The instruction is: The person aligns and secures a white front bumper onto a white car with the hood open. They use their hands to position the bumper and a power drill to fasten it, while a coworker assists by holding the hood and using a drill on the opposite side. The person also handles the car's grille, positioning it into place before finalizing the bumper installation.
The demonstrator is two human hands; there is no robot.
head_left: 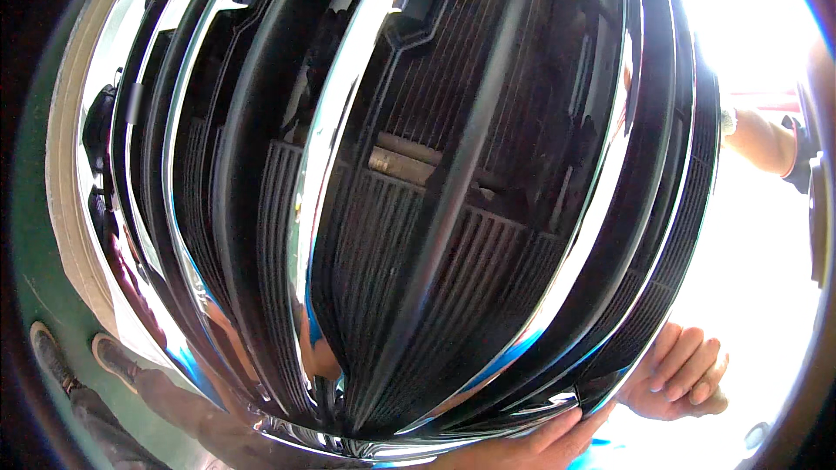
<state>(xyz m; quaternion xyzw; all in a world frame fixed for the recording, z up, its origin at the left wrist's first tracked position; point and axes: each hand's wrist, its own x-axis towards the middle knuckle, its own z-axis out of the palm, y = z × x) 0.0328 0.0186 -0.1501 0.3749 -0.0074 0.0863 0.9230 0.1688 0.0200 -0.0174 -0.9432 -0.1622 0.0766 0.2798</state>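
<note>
A large car grille (470,165) fills most of the head view, with glossy black bars and bright chrome strips that draw together at its lower end. Over the lower right rim lies my left hand (557,437), its visible fingers stretched out against the edge and the rest cut off by the picture's border. My right hand (684,372) is just beyond that edge, over the bright white bodywork. Its fingers are curled in and its wrist is partly covered by the grille. What is inside the curled fingers, if anything, cannot be seen.
Through the bars shows a finned dark panel with a metallic piece (402,161). At the far right, a forearm with a dark band (762,146) reaches over the glaring white surface. Dark shoes (54,352) stand on the green floor (52,252) at left.
</note>
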